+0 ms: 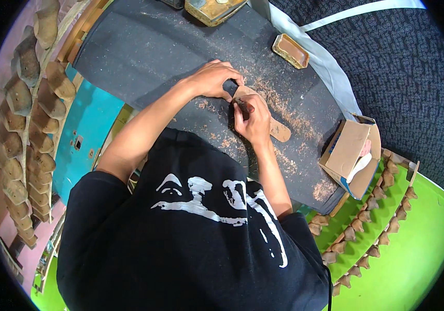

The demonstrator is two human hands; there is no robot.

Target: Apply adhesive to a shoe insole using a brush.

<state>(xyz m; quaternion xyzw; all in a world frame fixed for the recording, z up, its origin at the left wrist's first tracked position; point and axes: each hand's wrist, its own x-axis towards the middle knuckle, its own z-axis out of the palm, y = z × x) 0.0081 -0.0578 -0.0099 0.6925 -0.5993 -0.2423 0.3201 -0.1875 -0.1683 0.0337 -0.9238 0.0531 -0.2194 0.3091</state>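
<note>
A: Item one, nearest: black printed shirt (196,243). Next, dark work mat (144,52), strewn with wood shavings (284,111).

B: And the workpiece?

A: Flat wooden piece (276,128), lying mid-mat. Left hand (212,79) closed over its far end; right hand (253,120) clenched on a small cutting tool (242,106), tip on the wood.

B: Progress?

A: Judging by the shavings, carving well underway; finish undeterminable.
</note>
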